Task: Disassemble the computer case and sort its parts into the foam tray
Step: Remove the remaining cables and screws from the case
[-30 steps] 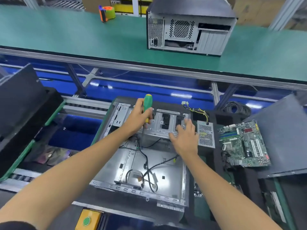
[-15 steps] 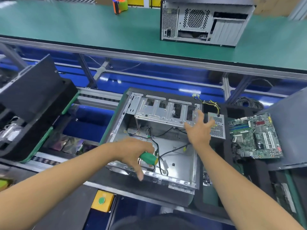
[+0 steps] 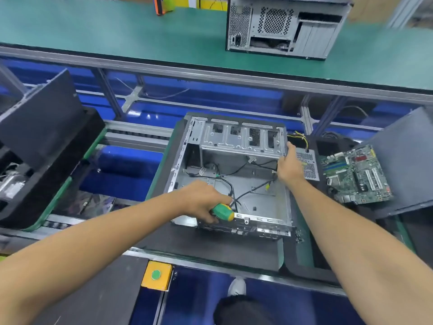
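An open silver computer case lies on its side in front of me, with black cables loose on its floor. A drive cage spans its far end. My left hand grips a green and yellow screwdriver at the case's near rim. My right hand holds the case's right wall just below the cage. A green motherboard and a perforated power supply lie in the black foam tray to the right.
A second computer case stands on the green bench beyond, near an orange tape dispenser. A black foam tray sits at the left, a grey panel at the right. A yellow button box is below.
My left hand brought the screwdriver from the drive cage down to the case's near rim. My right hand shifted from the cage top to the case's right wall.
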Demonstrator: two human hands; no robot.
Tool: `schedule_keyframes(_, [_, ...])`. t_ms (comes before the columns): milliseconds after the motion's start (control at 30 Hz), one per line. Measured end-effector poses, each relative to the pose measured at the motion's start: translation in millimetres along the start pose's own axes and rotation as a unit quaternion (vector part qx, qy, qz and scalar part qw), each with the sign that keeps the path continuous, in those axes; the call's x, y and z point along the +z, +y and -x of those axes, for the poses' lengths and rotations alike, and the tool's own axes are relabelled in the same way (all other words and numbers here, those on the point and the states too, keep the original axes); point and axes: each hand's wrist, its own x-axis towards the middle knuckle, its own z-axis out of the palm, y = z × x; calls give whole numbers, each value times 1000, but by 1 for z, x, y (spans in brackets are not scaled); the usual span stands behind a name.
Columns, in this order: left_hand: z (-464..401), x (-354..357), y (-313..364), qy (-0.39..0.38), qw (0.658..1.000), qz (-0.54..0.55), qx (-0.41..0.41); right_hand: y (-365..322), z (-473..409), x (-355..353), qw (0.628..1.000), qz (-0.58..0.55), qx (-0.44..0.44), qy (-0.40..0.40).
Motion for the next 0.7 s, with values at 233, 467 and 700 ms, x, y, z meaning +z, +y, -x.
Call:
schedule_keyframes(233, [-29,-15,-38,14,999,-10,-49,-26,-46,-8,989,-117,22,-92])
schedule_keyframes(467, [-43,-29,-66,17,993,-2,-117,-54,-62,4,991,109,17,-69])
schedule_keyframes(700, [-5,-7,-36,268,939,138,-163,-87,8,33,906,62,-342,-241])
